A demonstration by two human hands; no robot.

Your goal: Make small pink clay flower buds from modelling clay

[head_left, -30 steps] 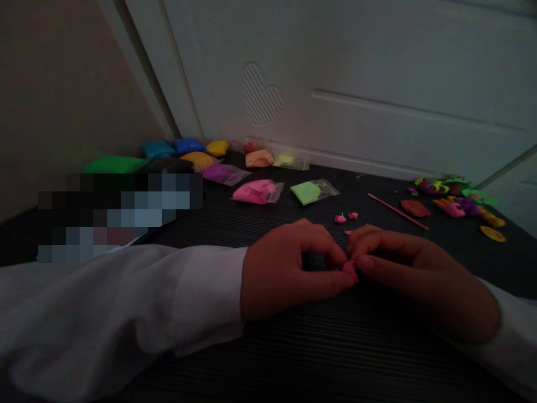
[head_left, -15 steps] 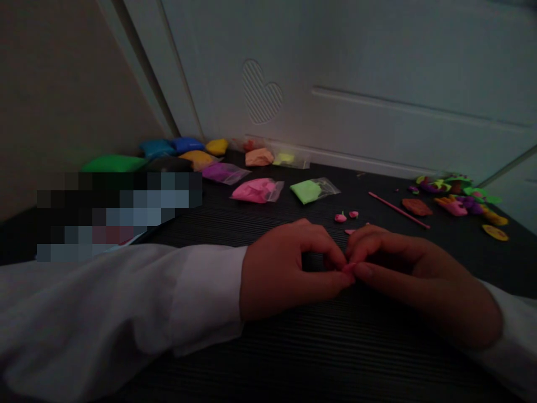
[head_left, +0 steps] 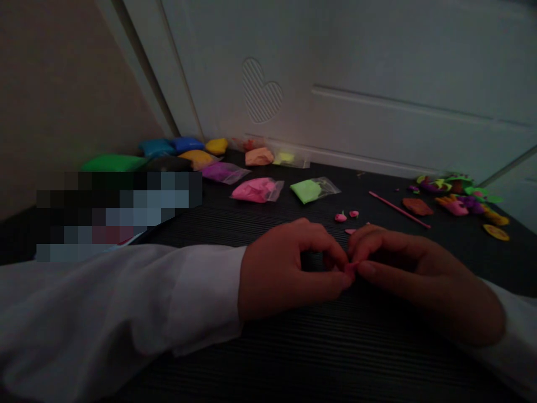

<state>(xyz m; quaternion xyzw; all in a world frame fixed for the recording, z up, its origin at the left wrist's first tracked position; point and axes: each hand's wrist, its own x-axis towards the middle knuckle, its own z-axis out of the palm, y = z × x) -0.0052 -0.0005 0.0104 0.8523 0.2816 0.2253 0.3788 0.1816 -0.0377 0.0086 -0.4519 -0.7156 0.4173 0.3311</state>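
My left hand (head_left: 289, 271) and my right hand (head_left: 419, 274) rest on a dark ribbed mat (head_left: 319, 347), fingertips meeting. Between them both pinch a tiny piece of pink clay (head_left: 350, 267); most of it is hidden by the fingers. Both arms wear white sleeves. Just beyond the fingers lie two small pink clay buds (head_left: 346, 215) and a pink scrap. A thin pink stick (head_left: 398, 210) lies farther right.
Bags of clay lie behind: pink (head_left: 255, 190), light green (head_left: 310, 190), purple (head_left: 222, 172), orange (head_left: 258, 157), yellow, blue, green. Several finished colourful clay shapes (head_left: 455, 196) sit at the far right. A white door panel with a heart stands behind. A blurred patch lies at left.
The fingertips have shifted slightly around the pink piece, and less of it shows now. The hands stay in the same place.
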